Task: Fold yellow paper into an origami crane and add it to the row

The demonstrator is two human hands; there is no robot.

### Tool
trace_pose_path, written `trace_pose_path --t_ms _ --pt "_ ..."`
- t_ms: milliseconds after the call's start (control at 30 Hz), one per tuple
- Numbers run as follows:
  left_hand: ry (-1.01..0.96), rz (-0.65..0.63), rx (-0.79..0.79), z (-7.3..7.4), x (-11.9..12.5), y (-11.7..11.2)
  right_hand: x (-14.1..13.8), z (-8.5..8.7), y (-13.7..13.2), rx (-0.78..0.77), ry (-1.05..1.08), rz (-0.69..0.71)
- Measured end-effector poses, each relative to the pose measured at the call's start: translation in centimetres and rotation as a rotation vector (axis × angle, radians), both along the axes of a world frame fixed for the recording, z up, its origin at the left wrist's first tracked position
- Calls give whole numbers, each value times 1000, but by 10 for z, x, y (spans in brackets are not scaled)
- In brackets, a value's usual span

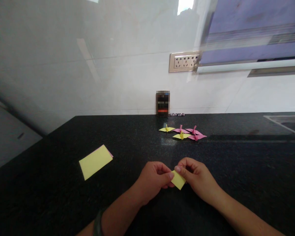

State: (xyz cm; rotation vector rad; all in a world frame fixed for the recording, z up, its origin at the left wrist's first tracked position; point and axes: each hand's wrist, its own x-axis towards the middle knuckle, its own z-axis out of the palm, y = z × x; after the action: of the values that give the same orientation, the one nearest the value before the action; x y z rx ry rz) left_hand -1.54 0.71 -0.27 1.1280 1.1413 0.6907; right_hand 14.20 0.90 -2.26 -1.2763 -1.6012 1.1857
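Note:
A small folded piece of yellow paper is pinched between both hands above the dark countertop. My left hand grips its left corner with the thumb on top. On the upper right edge, the thumb and fingers of my right hand are closed on the same paper. Beyond the hands stands a group of folded paper cranes, among them a yellow crane and a pink crane. Off to the left lies a stack of paper sheets, yellow on top with a pink edge showing underneath.
A phone-like upright object, blurred out, leans at the wall with a beaded strand beside it. The wall carries a socket panel. At the far right is a sink edge. The black countertop ends at the left.

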Motion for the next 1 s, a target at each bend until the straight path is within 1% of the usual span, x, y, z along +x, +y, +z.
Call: trace_pose_path --t_ms 133,300,433,533,667,700,767,900,1000 --pt "39 -31 14 0 1 -1 0 4 0 1 14 56" --pt "3 22 57 2 1 -1 -1 7 -2 -65 71 84" --pt "-15 24 63 0 1 0 -1 10 -5 -40 41 88" --pt "-50 22 43 -1 1 0 -1 13 -5 3 20 91" --pt "-155 64 -59 -2 -1 2 1 13 -2 30 4 72" --pt "-189 77 -88 -2 -2 3 2 13 -1 58 2 50" --pt "-253 103 -127 -3 -3 5 4 12 0 165 -16 21" --pt "-333 136 -151 -3 -6 8 8 11 -2 519 -141 -4" --pt "-355 139 -150 -3 -7 8 11 10 -1 752 -319 -38"
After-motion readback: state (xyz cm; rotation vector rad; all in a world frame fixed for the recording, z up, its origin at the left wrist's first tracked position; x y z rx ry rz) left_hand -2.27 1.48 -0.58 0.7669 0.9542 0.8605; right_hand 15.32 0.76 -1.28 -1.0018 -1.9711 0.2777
